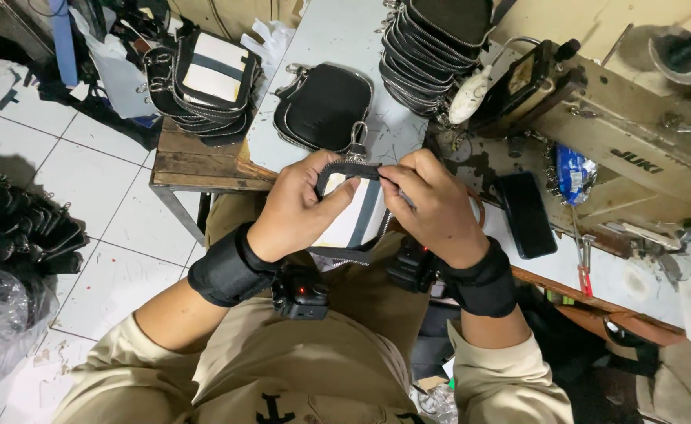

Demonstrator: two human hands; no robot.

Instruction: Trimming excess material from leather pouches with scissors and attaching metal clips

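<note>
Both hands pinch a small pouch (359, 213) at centre: the left hand (302, 208) clamps its near side, the right hand (432, 202) its zipped top edge, fingers hiding much of it. At twelve o'clock lies a black pouch (326, 106); beyond, at one o'clock, a stack of pouches (432, 47), cut off.

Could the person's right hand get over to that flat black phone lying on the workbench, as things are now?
Probably yes. The flat black phone lies on the bench just right of the right hand, with nothing between them. But that hand and the left hand both grip the small white-and-grey zip pouch, so it would have to release it.
</note>
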